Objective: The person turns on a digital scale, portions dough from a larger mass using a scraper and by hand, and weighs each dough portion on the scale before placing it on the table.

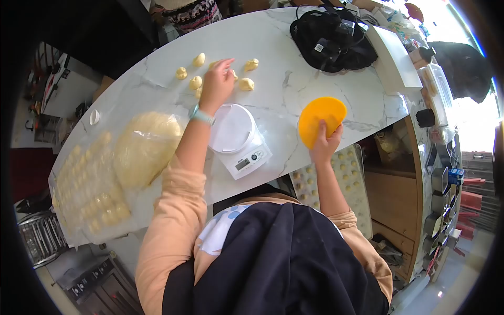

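Observation:
My left hand [219, 79] is over several small dough pieces [247, 84] behind the scale; its fingers are bent close together, and whatever lies under them is partly hidden. A white kitchen scale [231, 131] with a round plate stands just in front of it, the plate bare. On the right, my right hand [326, 140] grips a yellow scraper [320, 118], thumb on its face. Left of the scale, a large dough mass [147, 144] lies under clear plastic, beside rows of small dough balls [89, 181], also covered.
A black bag [333, 42] lies at the table's back right, near a white box [394, 58]. A small white cap [94, 117] sits near the left edge. Below the table's front edge is a tray of dough balls [346, 176]. Another person [194, 13] is beyond the table.

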The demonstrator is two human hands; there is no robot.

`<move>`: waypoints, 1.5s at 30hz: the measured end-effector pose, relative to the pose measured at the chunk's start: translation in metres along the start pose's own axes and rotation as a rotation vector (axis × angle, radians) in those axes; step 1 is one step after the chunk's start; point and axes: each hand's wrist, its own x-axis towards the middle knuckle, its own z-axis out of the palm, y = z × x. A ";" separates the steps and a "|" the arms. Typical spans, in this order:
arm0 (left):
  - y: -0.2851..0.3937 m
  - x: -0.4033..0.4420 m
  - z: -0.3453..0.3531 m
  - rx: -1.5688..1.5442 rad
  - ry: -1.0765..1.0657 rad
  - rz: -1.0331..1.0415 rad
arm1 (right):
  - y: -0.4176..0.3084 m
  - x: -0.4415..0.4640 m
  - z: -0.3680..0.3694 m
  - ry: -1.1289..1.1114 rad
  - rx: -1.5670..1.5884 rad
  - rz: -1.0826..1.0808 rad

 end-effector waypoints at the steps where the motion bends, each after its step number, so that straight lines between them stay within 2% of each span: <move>1: 0.023 -0.013 -0.021 -0.010 0.081 -0.010 | 0.004 0.001 -0.001 -0.010 0.017 -0.004; 2: 0.047 -0.036 -0.043 -0.016 0.166 -0.023 | 0.006 0.002 -0.002 -0.026 0.035 -0.006; 4: 0.054 -0.144 -0.082 0.347 0.398 -0.053 | -0.011 0.000 0.010 0.016 0.229 0.046; 5: 0.058 -0.181 -0.087 0.502 0.436 -0.060 | -0.024 -0.001 0.021 0.045 0.326 0.077; 6: 0.062 -0.211 -0.090 0.657 0.467 -0.073 | -0.035 -0.005 0.035 -0.126 0.295 0.037; 9: 0.077 -0.272 -0.098 0.807 0.457 -0.417 | -0.080 -0.038 0.088 -0.668 0.171 -0.050; 10: 0.070 -0.287 -0.098 0.528 0.542 -0.496 | -0.094 -0.055 0.106 -0.944 -0.009 -0.101; 11: 0.064 -0.295 -0.098 0.479 0.574 -0.547 | -0.124 -0.069 0.127 -1.241 -0.268 -0.171; 12: 0.060 -0.302 -0.097 0.425 0.606 -0.594 | -0.135 -0.089 0.149 -1.480 -0.283 -0.083; 13: 0.058 -0.306 -0.097 0.367 0.639 -0.638 | -0.143 -0.108 0.168 -1.629 -0.383 -0.280; 14: 0.063 -0.304 -0.100 0.424 0.657 -0.548 | -0.140 -0.125 0.186 -1.725 -0.343 -0.435; 19: 0.071 -0.315 -0.105 0.547 0.584 -0.471 | -0.152 -0.188 0.242 -2.129 -0.642 -0.968; 22: 0.075 -0.317 -0.108 0.508 0.533 -0.485 | -0.122 -0.200 0.221 -1.982 -0.525 -0.916; 25: 0.084 -0.315 -0.108 0.395 0.449 -0.494 | -0.058 -0.188 0.166 -1.466 -0.083 -0.816; 26: 0.086 -0.311 -0.108 0.352 0.407 -0.492 | -0.054 -0.179 0.156 -1.375 -0.129 -0.707; 28: 0.100 -0.290 -0.102 -0.019 0.470 -0.533 | -0.051 -0.166 0.130 -1.183 -0.228 -0.467; 29: 0.096 -0.282 -0.100 -0.076 0.432 -0.490 | -0.060 -0.153 0.133 -1.002 -0.049 -0.578; 30: 0.092 -0.274 -0.097 -0.135 0.393 -0.449 | -0.072 -0.142 0.130 -0.914 -0.055 -0.400; 32: 0.079 -0.245 -0.091 -0.468 0.315 -0.601 | -0.080 -0.113 0.129 -0.682 -0.025 -0.385; 33: 0.075 -0.229 -0.088 -0.629 0.270 -0.673 | -0.087 -0.102 0.125 -0.627 0.027 -0.279; 36: 0.076 -0.183 -0.083 -1.070 0.222 -0.775 | -0.105 -0.074 0.111 -0.486 -0.030 -0.285; 40: 0.081 -0.181 -0.080 -1.017 0.198 -0.792 | -0.097 -0.042 0.085 -0.326 -0.050 -0.298; 43: 0.076 -0.213 -0.090 -0.555 0.221 -0.673 | -0.093 -0.029 0.066 -0.209 -0.153 -0.265; 45: 0.077 -0.233 -0.099 0.226 0.306 -0.382 | -0.076 -0.016 0.052 -0.136 -0.267 -0.286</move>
